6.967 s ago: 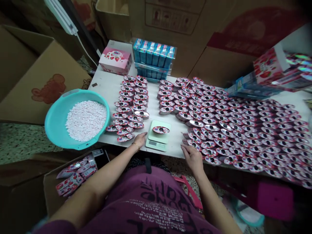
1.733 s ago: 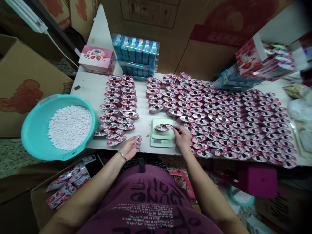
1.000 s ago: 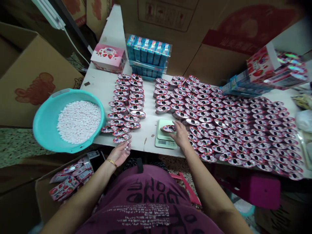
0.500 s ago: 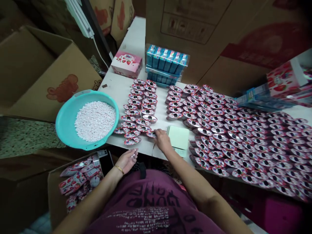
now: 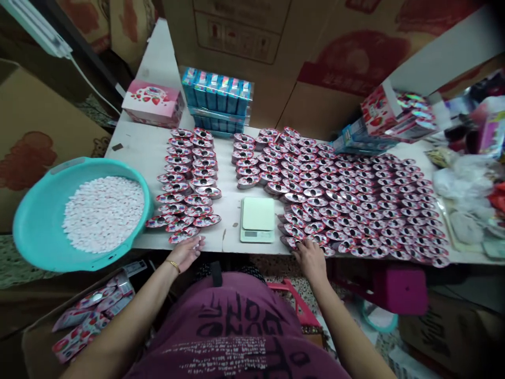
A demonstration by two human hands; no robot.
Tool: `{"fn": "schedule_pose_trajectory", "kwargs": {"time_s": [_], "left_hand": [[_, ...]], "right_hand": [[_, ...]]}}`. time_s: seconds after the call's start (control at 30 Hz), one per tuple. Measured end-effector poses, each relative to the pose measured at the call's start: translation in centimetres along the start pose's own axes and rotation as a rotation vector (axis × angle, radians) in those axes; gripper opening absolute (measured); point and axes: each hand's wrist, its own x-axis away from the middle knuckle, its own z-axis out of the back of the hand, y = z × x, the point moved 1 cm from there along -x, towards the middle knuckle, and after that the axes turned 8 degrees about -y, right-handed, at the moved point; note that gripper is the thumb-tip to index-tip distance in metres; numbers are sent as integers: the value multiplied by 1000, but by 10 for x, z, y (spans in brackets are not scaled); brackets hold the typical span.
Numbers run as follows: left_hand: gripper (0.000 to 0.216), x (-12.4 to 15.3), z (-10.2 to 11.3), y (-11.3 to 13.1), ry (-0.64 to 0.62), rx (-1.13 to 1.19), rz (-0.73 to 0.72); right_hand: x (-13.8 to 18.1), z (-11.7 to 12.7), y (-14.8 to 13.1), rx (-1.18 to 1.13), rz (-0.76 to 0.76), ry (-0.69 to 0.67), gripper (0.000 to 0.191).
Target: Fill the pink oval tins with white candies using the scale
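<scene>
The front packet point(image 5: 291, 241) stands on the bench point(image 5: 231, 210) at the near edge of the large block of packets right of centre, its oval mouth facing up with a dark round hole in it. It looks light, thin-walled and springy, with a sleek skin that would probably dent or slip under a hard pinch; a gentle hold on the long sides below the rim seems best. The right hand point(image 5: 312, 261) is at it, fingers bunched close together; whether they grip it or merely touch, I can't tell. Its neighbours crowd in behind and to the right, leaving little room for fingers and likely to topple if nudged. In the lower left, the left hand point(image 5: 186, 255) lies half-curled, palm partly up, beside the nearest of the left packets point(image 5: 198, 200); what it holds, if anything, isn't clear. Between the two groups sits a pale green scale point(image 5: 258, 214). At far left, a turquoise basin point(image 5: 39, 221) carries small white pieces point(image 5: 104, 215); a pink box point(image 5: 152, 105) and blue packs point(image 5: 216, 95) line the back.
</scene>
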Motion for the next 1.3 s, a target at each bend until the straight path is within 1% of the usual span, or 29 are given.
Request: {"fn": "schedule_pose_trajectory", "kwargs": {"time_s": [0.03, 0.1, 0.17, 0.23, 0.33, 0.4, 0.47, 0.53, 0.6, 0.67, 0.73, 0.8, 0.87, 0.93, 1.03, 1.1, 1.2, 1.3], "left_hand": [[6, -1, 3, 1, 7, -43, 11], [5, 1, 10, 2, 2, -100, 37], [7, 6, 12, 2, -31, -100, 57], [10, 10, 6, 1, -91, -59, 66], [13, 16, -22, -1, -196, 28, 56], [15, 18, -46, -3, -257, 71, 47], [17, 19, -67, -4, -307, 94, 37], [19, 20, -81, -6, -347, 93, 34], [19, 19, -87, -9, -372, 100, 43], [16, 18, -89, -14, -375, 137, 52], [16, 18, -86, -19, -359, 184, 53], [20, 20, -82, -24, -351, 190, 61], [23, 23, -78, -28, -366, 160, 75], [25, 26, -74, -30, -407, 120, 87], [24, 30, -71, -31, -462, 69, 118], [24, 30, -71, -32, -465, 41, 143], [21, 28, -73, -32, -434, 26, 135], [21, 26, -78, -31, -435, 43, 120]], "right_hand": [[3, -2, 1, 24, 16, -13, 14], [6, 1, -6, 35, 46, -14, 17], [4, 12, -20, 11, 94, 4, 19], [-7, 28, -40, -29, 166, 29, 19], [-39, 45, -70, -70, 262, 54, 21], [-63, 49, -85, -79, 299, 41, 21], [-78, 51, -96, -109, 308, 24, 20], [-78, 54, -107, -189, 295, 40, 19], [-67, 58, -122, -314, 343, 66, 22], [-50, 62, -143, -418, 484, 48, 27], [-36, 64, -165, -440, 609, -23, 29], [-28, 62, -179, -408, 648, -101, 29], [-25, 58, -185, -403, 646, -150, 27], [-25, 52, -185, -450, 626, -179, 23], [-26, 46, -182, -531, 552, -231, 17], [-26, 45, -182, -530, 514, -262, 14], [-25, 48, -184, -463, 489, -251, 12], [-22, 51, -183, -416, 498, -210, 11]]}}
